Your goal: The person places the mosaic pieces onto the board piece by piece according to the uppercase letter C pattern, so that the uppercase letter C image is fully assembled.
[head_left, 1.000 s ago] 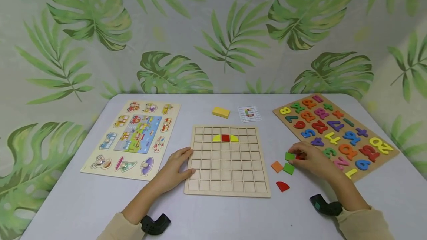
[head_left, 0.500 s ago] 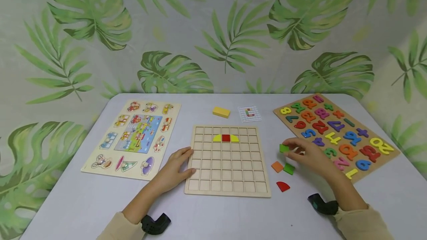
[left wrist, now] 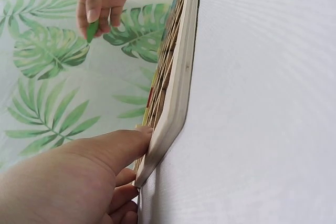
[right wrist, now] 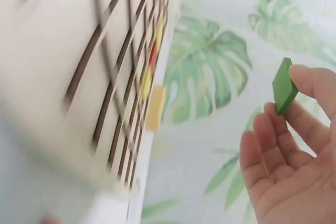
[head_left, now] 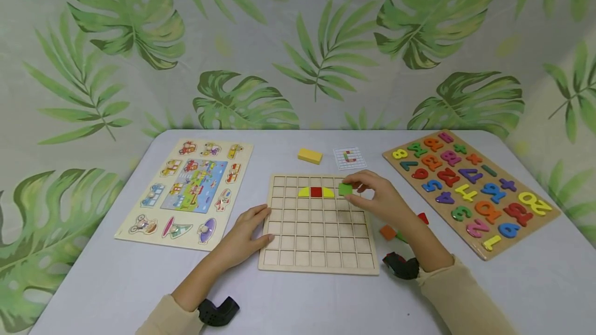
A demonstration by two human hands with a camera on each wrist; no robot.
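Note:
My right hand (head_left: 384, 198) pinches a green square tile (head_left: 345, 189) between thumb and fingertips, over the upper right cells of a wooden grid board (head_left: 318, 244). In the right wrist view the green tile (right wrist: 284, 87) shows nearly edge-on, clear of the board. A red square (head_left: 316, 192) sits in the board's second row, with a yellow quarter-circle (head_left: 303, 192) on its left and another yellow quarter-circle (head_left: 328, 192) on its right. My left hand (head_left: 239, 239) rests at the board's left edge, thumb and forefinger spread apart and touching it.
An orange square (head_left: 387, 232) and a red piece (head_left: 422, 218) lie right of the board, partly behind my right forearm. Behind the board are a yellow block (head_left: 310, 156) and a pattern card (head_left: 350, 158). A picture puzzle (head_left: 228, 169) lies left, a number board (head_left: 484, 252) right.
My right hand has lifted the green square from the loose pieces and carried it up and left, over the board. The left hand stays in place.

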